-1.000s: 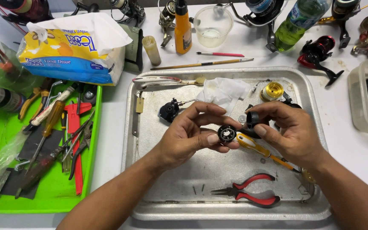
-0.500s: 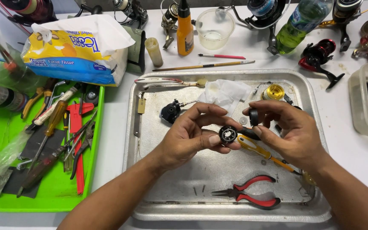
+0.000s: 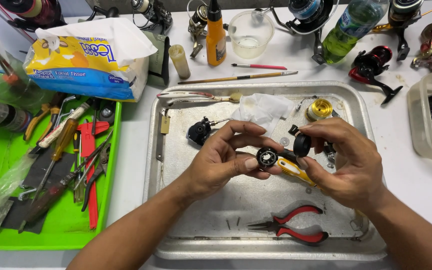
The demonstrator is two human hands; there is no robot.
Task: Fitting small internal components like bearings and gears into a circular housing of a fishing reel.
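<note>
Nearest you, one pair of red-handled pliers [image 3: 288, 228] is lying on the metal tray [image 3: 216, 245]. Above it, your left hand [image 3: 226, 162] is pinching one small black ring bearing [image 3: 266, 157] between thumb and fingertips. Your right hand [image 3: 346, 162] is closing its grip on one black round part [image 3: 302, 145], just right of the bearing. One yellow-handled tool [image 3: 296, 172] is lying beneath. Farther off on the desk [image 3: 136, 135]: one orange bottle [image 3: 215, 35], one clear cup [image 3: 250, 31].

**Packages and Labels on the Bench**

A soft tissue pack [image 3: 88, 57], yellow above and blue below, lay at the upper left, above the green tray [image 3: 108, 165]. A green bottle [image 3: 348, 30] with a blue-and-white label stood at the top right. An orange bottle [image 3: 216, 37] stood near top centre.
</note>
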